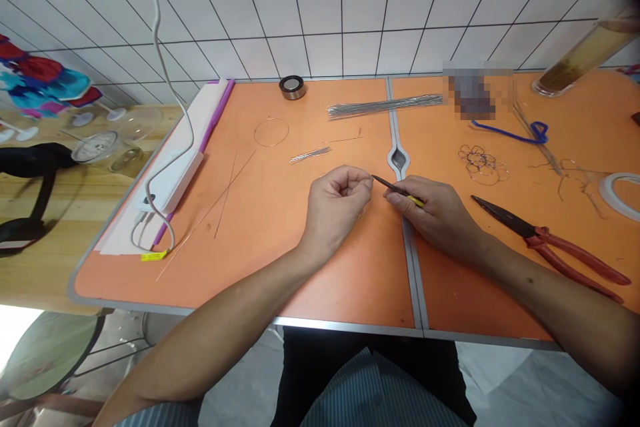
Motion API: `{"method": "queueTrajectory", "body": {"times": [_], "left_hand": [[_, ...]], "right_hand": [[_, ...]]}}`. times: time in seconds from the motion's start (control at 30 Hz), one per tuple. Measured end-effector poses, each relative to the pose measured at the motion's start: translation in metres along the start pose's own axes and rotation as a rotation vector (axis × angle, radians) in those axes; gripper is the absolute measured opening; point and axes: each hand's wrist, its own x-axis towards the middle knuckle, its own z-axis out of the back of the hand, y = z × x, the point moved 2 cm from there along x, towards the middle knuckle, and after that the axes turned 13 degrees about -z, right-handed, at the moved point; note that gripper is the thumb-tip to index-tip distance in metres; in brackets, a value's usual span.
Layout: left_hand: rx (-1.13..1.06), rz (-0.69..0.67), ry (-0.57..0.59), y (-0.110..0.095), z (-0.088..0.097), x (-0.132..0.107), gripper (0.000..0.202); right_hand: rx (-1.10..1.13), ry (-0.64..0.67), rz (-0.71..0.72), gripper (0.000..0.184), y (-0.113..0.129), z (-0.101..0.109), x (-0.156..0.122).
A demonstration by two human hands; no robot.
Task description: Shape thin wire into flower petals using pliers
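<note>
Yellow-handled tool [391, 185] | right hand [436, 213] pinches it | left hand [333, 210], fingertips together | yellow tag [153, 256], any writing too small

A person's two bare hands meet above an orange desk [345, 287] against a white tiled wall [367, 3]. The right grip [435, 205] holds a slim dark tool [386, 183] with a yellow part, its tip right at the pinched left grip [334, 210]; anything pinched there is too small to tell. Beyond lie a bundle of silvery wires [375, 107] and a round dark roll [291, 87]. At right, red-handled pliers [539, 236] rest near a flower-shaped wire piece [481, 161].
</note>
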Motion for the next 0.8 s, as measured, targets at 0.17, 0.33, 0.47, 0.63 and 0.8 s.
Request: {"method": "queueTrajectory", "body": {"times": [0.17,0.33,0.47,0.63,0.8], "left_hand": [[0.004,-0.014,0.005,-0.0025,-0.0005,0.0008,0.012],[0.009,-0.031,0.015,-0.0046,0.0,0.0007,0.015],[0.046,-0.08,0.017,-0.004,0.0003,-0.0006,0.018],[0.062,-0.122,0.028,-0.0038,-0.0002,-0.0013,0.02],[0.035,-0.107,0.062,-0.0066,-0.0001,-0.0023,0.018]], "right_hand": [[0.033,0.023,-0.031,0.03,-0.002,-0.0013,0.0005],[0.027,0.005,-0.009,0.028,-0.0012,-0.0017,0.0009],[0.015,-0.012,0.027,0.027,0.0008,-0.001,-0.0002],[-0.039,-0.06,0.089,0.023,-0.0004,-0.0004,-0.0007],[-0.104,-0.095,0.134,0.021,-0.0051,-0.0001,0.0]]}}
